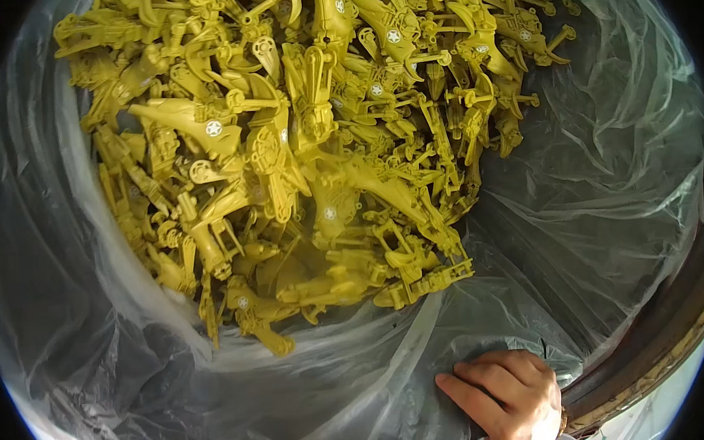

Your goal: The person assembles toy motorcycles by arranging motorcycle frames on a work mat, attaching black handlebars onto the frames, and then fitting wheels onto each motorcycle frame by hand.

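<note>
The bent fingers [497, 379] of the right hand [520, 399] are resting mostly together on the clear liner [585, 206], below the heap of yellow parts [283, 151], perhaps steadying it; whether they are clamping, I cannot tell. The liner is bordering the heap, seemingly containing it.

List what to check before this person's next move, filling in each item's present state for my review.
1. Right hand touching the plastic liner: ok, it rests on the liner at the lower right.
2. Firm grip on the liner: cannot tell; the fingers are bent, but what lies beneath them is hidden.
3. Right hand clear of the yellow parts: ok, a stretch of liner separates them.
4. Left hand visible: not ok, out of view.
5. Liner smooth: not ok, it is wrinkled.
</note>
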Tool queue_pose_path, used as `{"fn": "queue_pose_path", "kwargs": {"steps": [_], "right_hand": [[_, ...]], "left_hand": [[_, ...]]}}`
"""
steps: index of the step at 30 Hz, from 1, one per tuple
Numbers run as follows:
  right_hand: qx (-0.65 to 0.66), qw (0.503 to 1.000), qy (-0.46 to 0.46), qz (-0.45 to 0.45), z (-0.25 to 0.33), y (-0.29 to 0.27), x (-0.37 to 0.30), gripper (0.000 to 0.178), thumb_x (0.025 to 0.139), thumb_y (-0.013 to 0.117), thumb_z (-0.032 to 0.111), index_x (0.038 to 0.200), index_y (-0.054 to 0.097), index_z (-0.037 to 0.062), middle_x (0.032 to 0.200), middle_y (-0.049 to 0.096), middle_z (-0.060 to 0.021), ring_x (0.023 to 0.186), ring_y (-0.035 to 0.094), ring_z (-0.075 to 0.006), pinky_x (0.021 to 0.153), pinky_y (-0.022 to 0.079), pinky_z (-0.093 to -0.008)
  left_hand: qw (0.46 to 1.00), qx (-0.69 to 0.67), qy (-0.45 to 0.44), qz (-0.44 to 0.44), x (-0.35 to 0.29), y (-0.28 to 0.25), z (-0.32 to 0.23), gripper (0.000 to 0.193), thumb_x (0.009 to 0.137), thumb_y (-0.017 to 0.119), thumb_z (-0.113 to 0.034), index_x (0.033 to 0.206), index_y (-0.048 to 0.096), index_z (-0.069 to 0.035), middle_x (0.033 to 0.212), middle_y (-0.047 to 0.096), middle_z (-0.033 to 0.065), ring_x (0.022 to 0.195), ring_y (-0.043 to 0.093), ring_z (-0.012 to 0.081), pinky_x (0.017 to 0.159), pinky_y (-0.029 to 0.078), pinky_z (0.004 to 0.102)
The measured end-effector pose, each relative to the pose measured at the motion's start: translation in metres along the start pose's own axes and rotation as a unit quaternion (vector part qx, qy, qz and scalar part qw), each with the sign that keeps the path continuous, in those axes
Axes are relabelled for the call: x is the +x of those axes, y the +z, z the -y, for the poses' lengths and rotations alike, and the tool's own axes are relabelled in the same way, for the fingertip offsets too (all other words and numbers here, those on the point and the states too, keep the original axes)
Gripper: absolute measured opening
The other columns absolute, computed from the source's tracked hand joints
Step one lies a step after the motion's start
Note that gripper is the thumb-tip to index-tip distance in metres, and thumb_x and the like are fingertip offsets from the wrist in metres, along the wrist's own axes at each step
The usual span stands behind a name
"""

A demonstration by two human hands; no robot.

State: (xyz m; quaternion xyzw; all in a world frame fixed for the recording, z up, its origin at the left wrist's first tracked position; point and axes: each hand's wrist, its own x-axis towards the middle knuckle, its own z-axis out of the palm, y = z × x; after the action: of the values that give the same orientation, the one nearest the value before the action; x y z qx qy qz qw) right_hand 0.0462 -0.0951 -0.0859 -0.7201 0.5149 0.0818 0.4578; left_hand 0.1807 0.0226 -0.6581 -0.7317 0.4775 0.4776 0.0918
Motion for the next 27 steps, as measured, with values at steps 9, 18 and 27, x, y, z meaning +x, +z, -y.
{"fn": "queue_pose_path", "kwargs": {"steps": [9, 18, 27], "right_hand": [[0.011, 1.000, 0.013, -0.013, -0.003, 0.002, 0.006, 0.047, 0.059, 0.063, 0.013, 0.104, 0.066, -0.0019, 0.104, 0.062, -0.0168, 0.095, 0.059, -0.0319, 0.083, 0.051, -0.0452], [-0.004, 1.000, 0.011, -0.014, -0.006, 0.000, 0.015, 0.040, 0.064, 0.065, 0.017, 0.101, 0.069, 0.0037, 0.097, 0.064, -0.0097, 0.088, 0.061, -0.0237, 0.090, 0.049, -0.0435], [-0.034, 0.999, 0.015, -0.019, 0.000, -0.006, 0.014, 0.033, 0.069, 0.068, 0.018, 0.100, 0.072, 0.0085, 0.091, 0.065, -0.0032, 0.083, 0.062, -0.0165, 0.095, 0.048, -0.0424]], "left_hand": [[1.000, -0.018, -0.015, -0.009, 0.015, 0.018, 0.004, 0.036, 0.088, 0.058, -0.034, 0.112, 0.063, -0.008, 0.104, 0.068, 0.0150, 0.098, 0.064, 0.0284, 0.082, 0.051, 0.0393], [0.999, -0.021, -0.025, -0.004, 0.015, 0.025, 0.010, 0.035, 0.088, 0.058, -0.033, 0.112, 0.063, -0.007, 0.104, 0.067, 0.0148, 0.097, 0.064, 0.0273, 0.081, 0.051, 0.0386], [1.000, -0.021, -0.022, 0.001, 0.007, 0.022, 0.021, 0.035, 0.089, 0.058, -0.032, 0.112, 0.062, -0.006, 0.104, 0.067, 0.0146, 0.097, 0.063, 0.0262, 0.081, 0.051, 0.0379]]}}
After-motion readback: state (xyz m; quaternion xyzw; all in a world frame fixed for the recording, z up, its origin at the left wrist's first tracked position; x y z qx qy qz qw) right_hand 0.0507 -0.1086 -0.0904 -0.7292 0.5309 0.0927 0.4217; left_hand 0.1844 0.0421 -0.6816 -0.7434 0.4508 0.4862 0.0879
